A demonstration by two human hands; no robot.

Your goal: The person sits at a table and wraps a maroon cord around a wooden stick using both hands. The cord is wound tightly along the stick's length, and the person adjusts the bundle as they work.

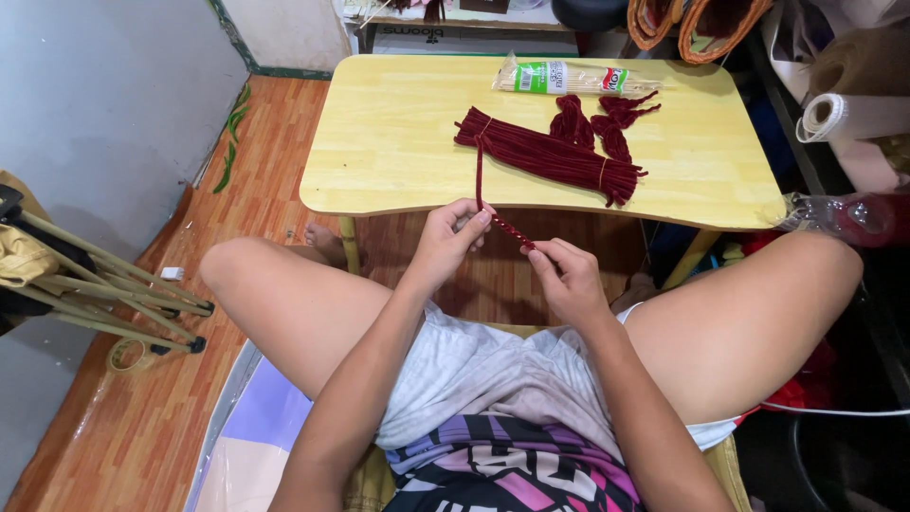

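Seated person at a low yellow table (398,142). On the tabletop lie a bundle of dark red pipe cleaners (555,156), smaller twisted red pieces (597,123) and a clear packet of wooden sticks (569,78) at the far edge. Nothing lies between hands and bundle. The left hand (450,237) and right hand (567,275), fingertips pinched shut, hold one red pipe cleaner (507,230) wound along a thin stick, just before the table's near edge above the lap.

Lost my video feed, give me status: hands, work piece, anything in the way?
Both hands pinch one dark red fuzzy stem. Stem bundle on yellow table. Nothing between them.
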